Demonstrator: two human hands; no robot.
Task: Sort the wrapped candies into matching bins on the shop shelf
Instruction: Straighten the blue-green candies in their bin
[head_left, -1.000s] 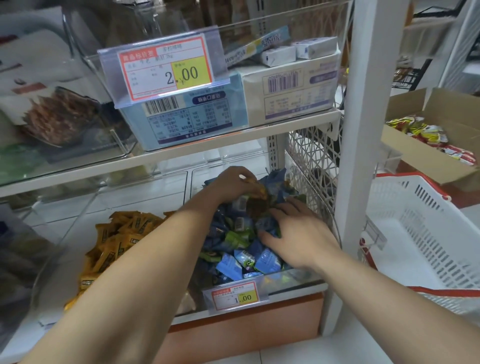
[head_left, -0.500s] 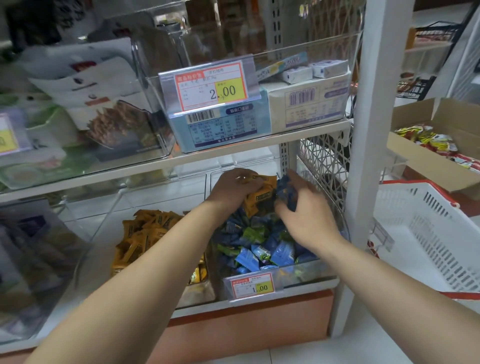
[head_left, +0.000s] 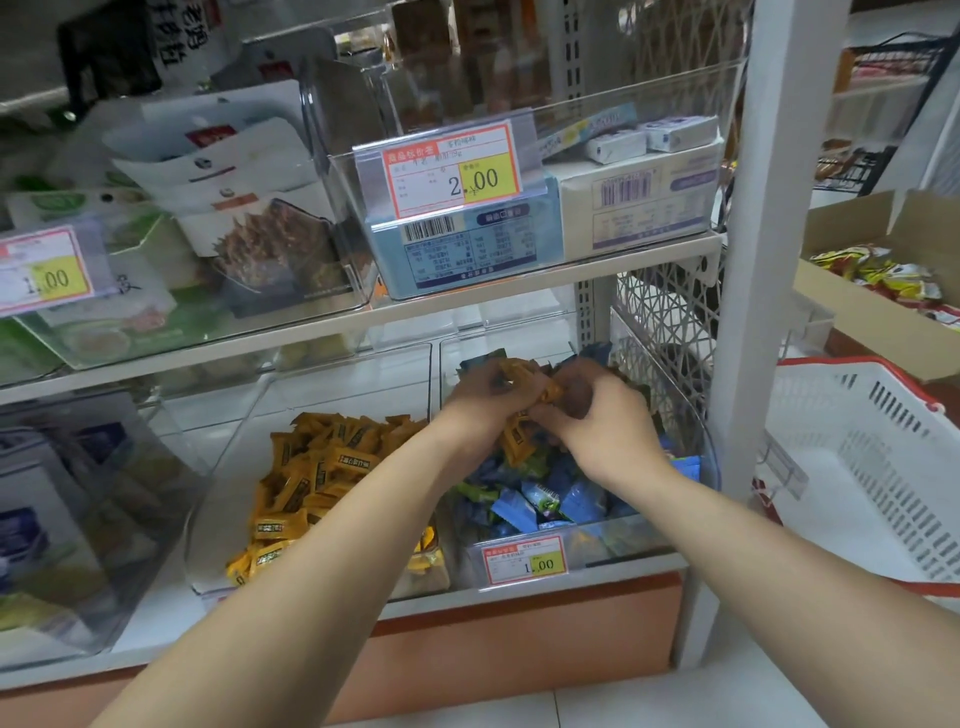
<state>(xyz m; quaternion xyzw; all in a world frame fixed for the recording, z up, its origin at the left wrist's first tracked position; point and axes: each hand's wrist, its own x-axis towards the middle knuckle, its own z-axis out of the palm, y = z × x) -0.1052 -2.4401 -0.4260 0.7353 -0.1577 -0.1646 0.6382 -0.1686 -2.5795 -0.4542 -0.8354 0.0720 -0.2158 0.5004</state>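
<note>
Two clear bins stand side by side on the lower shelf. The left bin holds a heap of orange wrapped candies. The right bin holds blue and green wrapped candies. Both hands hover over the right bin. My left hand grips several orange candies, some hanging below its fingers. My right hand touches the same bunch, its fingers curled at the orange wrappers.
A price tag is clipped on the right bin's front. The upper shelf carries clear bins with boxes and snack packs. A white post stands to the right, then a white basket and a cardboard box of snacks.
My right hand rose from the blue candies and met the left hand. The left hand lifted with orange candies in it. The view shifted left and up.
</note>
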